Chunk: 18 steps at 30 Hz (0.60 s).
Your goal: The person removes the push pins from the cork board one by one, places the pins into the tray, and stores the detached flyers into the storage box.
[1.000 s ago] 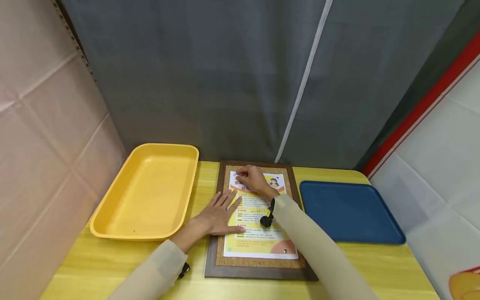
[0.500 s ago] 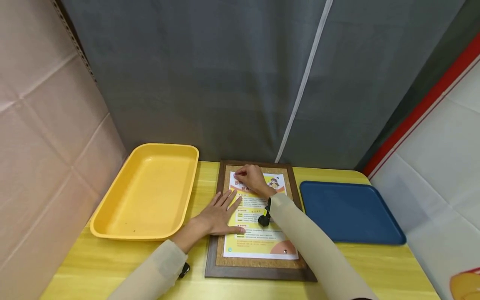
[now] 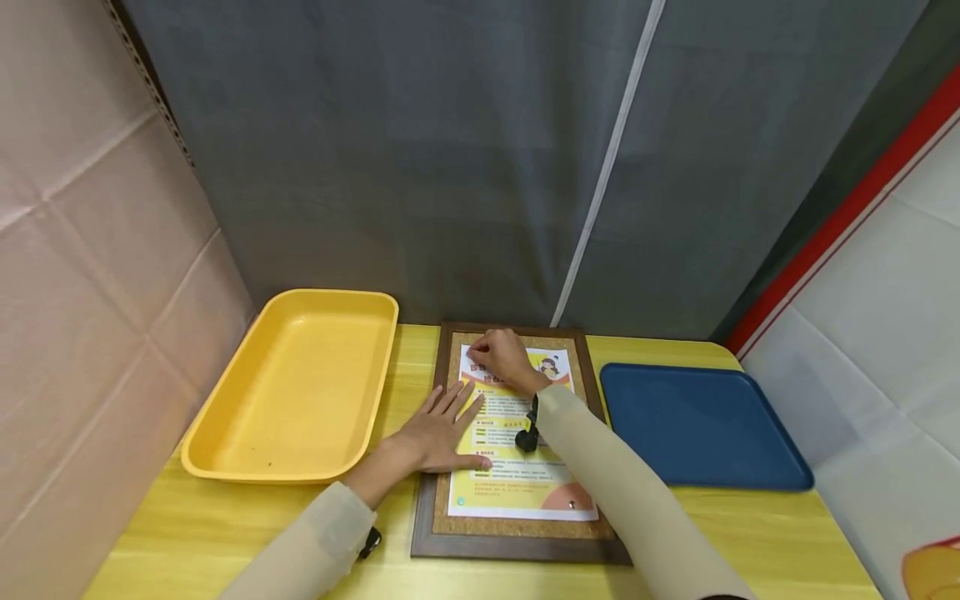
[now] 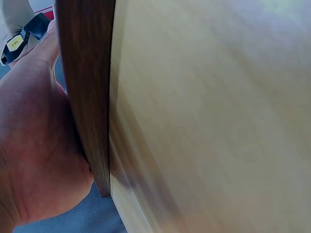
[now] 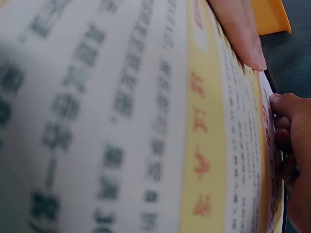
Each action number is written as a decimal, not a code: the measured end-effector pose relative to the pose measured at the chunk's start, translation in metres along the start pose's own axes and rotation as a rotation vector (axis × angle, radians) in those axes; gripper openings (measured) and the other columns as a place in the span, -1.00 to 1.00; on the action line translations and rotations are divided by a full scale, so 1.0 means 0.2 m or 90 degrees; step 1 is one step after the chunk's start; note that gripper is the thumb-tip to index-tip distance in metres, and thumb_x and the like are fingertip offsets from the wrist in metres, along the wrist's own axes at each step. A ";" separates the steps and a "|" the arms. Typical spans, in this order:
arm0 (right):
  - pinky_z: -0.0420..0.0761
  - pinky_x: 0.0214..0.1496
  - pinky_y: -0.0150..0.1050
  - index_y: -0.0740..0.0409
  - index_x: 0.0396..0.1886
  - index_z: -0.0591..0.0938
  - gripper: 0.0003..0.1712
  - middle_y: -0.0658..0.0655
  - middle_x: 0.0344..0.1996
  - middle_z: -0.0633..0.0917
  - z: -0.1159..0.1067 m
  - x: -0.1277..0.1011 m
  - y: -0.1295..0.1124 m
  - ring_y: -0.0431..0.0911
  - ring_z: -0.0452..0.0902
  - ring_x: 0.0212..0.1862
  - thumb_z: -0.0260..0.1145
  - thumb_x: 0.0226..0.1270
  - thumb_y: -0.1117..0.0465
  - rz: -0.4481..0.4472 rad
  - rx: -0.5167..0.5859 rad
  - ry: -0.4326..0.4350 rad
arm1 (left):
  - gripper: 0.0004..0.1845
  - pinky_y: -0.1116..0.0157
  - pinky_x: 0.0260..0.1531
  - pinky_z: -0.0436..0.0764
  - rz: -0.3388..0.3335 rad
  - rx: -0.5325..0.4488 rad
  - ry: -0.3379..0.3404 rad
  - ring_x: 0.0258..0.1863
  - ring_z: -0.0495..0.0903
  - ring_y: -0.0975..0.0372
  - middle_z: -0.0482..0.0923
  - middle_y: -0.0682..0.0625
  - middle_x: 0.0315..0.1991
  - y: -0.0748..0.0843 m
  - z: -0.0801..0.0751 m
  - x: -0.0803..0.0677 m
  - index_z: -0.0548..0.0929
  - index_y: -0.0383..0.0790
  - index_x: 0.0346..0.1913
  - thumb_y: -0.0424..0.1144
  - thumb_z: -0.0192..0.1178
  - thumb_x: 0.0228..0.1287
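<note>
A printed sheet (image 3: 517,487) lies on a wood-framed cork board (image 3: 517,527). My left hand (image 3: 437,437) rests flat with spread fingers over the sheet's left edge and the frame. In the left wrist view the heel of that hand (image 4: 41,131) is beside the dark frame (image 4: 90,87). My right hand (image 3: 508,357) is at the sheet's top left corner, thumb and curled fingers pinching what seems to be a pushpin, hidden by the fingertips. In the right wrist view this hand (image 5: 299,141) touches the sheet's far end. A silvery pin (image 3: 572,504) shows at the lower right corner.
A yellow tray (image 3: 225,400) stands left of the board, close to my left forearm. To the right lies a flat blue tray (image 3: 701,425). A grey curtain (image 3: 420,167) rises behind the wooden table (image 3: 757,533).
My right hand stays at the top left corner; its fingertips have drawn closer together and its wrist has shifted slightly left. The left hand has not moved.
</note>
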State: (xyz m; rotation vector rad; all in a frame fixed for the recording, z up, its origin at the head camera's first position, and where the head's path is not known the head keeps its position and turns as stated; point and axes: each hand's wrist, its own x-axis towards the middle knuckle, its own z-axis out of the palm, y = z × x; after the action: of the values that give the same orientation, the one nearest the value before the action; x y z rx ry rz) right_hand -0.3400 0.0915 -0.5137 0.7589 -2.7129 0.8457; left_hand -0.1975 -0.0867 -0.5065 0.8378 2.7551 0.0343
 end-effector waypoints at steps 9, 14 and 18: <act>0.70 -0.23 -0.20 0.14 -0.21 0.90 -0.87 0.04 -0.35 0.81 -0.02 0.00 0.00 -0.17 0.68 -0.37 0.51 0.39 0.19 -0.013 -0.011 -0.017 | 0.22 -0.07 0.66 -0.32 0.004 0.001 0.003 0.73 -0.43 0.04 -0.49 -0.08 0.74 0.00 0.01 0.00 -0.22 0.00 0.76 0.72 -0.22 0.29; 0.70 -0.24 -0.21 0.14 -0.23 0.90 -0.88 0.05 -0.34 0.82 -0.03 0.01 0.00 -0.18 0.68 -0.37 0.52 0.34 0.21 -0.020 -0.020 -0.022 | 0.23 -0.06 0.66 -0.35 0.007 -0.005 0.001 0.72 -0.45 0.04 -0.52 -0.09 0.74 0.00 0.01 0.00 -0.25 -0.01 0.75 0.72 -0.23 0.28; 0.73 -0.22 -0.18 0.14 -0.25 0.90 -0.89 0.05 -0.35 0.82 -0.03 0.01 0.00 -0.15 0.71 -0.35 0.52 0.33 0.22 -0.028 -0.032 -0.015 | 0.23 -0.07 0.66 -0.33 0.005 -0.010 0.007 0.73 -0.42 0.04 -0.48 -0.08 0.74 0.01 0.00 0.00 -0.20 -0.01 0.76 0.71 -0.19 0.29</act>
State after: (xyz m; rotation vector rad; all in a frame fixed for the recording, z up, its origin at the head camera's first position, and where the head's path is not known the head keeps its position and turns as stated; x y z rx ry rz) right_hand -0.3419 0.0935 -0.5076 0.8204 -2.7161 0.7612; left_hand -0.1961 -0.0849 -0.5071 0.8470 2.7578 0.0632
